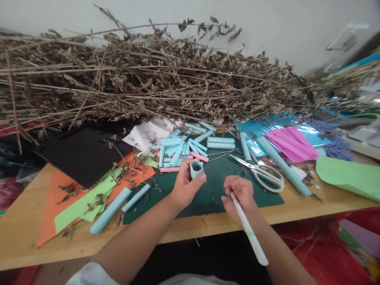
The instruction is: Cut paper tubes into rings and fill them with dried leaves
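Tube (196,173) in left hand (187,185) — light blue, white stick (249,231) in right hand (242,196)

Pretty clearly a craft corner, though I can't tell if it's in somebody's home or a small studio. There's a wooden table (26,233) with a dark green cutting mat (212,194), scissors (254,167), a bunch of light blue paper tubes (175,152), plus orange paper (49,221) and bright pink sheets (292,143). A huge heap of dried stalks (166,79) is piled along the back, by a plain pale wall (273,27).
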A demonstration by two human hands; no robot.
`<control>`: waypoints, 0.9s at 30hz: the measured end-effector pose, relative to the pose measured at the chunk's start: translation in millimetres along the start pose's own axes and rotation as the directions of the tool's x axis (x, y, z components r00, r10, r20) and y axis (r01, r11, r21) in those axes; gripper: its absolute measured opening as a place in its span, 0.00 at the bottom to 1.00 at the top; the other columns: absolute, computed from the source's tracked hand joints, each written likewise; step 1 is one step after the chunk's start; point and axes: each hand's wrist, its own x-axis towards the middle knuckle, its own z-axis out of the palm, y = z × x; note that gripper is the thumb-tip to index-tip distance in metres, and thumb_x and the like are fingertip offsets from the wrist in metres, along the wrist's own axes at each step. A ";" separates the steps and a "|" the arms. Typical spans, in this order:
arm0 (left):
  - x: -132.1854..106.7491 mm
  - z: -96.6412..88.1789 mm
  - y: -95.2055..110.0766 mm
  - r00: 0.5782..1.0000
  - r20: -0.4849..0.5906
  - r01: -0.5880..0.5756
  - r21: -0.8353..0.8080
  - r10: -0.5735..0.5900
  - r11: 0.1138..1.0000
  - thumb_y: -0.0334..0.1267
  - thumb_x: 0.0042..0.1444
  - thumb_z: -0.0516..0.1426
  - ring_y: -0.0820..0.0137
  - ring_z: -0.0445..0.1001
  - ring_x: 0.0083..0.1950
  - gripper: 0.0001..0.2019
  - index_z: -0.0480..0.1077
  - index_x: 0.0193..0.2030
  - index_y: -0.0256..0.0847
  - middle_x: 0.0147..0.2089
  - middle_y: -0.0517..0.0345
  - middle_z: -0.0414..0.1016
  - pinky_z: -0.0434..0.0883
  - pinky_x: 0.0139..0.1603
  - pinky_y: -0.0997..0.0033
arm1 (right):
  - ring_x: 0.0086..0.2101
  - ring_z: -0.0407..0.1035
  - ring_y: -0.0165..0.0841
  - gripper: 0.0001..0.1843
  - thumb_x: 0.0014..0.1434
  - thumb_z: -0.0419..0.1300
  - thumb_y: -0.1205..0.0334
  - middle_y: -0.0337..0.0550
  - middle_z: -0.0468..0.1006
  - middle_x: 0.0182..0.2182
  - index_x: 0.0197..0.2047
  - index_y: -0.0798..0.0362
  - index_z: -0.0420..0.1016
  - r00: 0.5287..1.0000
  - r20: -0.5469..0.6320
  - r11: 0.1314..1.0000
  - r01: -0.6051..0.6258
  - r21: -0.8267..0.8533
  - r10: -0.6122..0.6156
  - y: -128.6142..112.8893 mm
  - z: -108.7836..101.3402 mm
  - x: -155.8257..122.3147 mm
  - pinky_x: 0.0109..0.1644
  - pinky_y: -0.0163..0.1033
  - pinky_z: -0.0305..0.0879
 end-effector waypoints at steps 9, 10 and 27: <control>-16.9 3.9 -0.3 0.955 0.292 -0.143 0.305 0.051 0.942 0.34 0.43 0.56 0.77 0.57 0.21 0.08 0.58 0.23 0.39 0.21 0.61 0.61 0.56 0.22 0.75 | 0.18 0.60 0.27 0.06 0.48 0.52 0.67 0.36 0.66 0.22 0.29 0.50 0.56 0.933 0.281 0.859 -0.053 -0.509 0.225 -29.6 -62.4 33.4 0.19 0.33 0.56; -17.0 4.1 0.8 0.950 0.310 -0.145 0.319 0.041 0.937 0.35 0.42 0.56 0.77 0.57 0.20 0.08 0.58 0.23 0.39 0.20 0.61 0.61 0.56 0.22 0.75 | 0.16 0.58 0.27 0.06 0.49 0.54 0.65 0.34 0.64 0.19 0.27 0.50 0.56 0.928 0.296 0.825 -0.020 -0.565 0.225 -35.9 -67.3 37.2 0.18 0.32 0.54; -9.4 1.8 -3.2 0.940 0.327 -0.215 0.331 0.102 0.919 0.39 0.42 0.57 0.79 0.60 0.20 0.10 0.63 0.20 0.35 0.19 0.60 0.63 0.58 0.22 0.80 | 0.24 0.62 0.33 0.04 0.51 0.55 0.65 0.40 0.67 0.24 0.32 0.49 0.69 0.989 -0.126 0.992 0.091 0.088 -0.079 -86.1 -74.9 53.0 0.25 0.39 0.59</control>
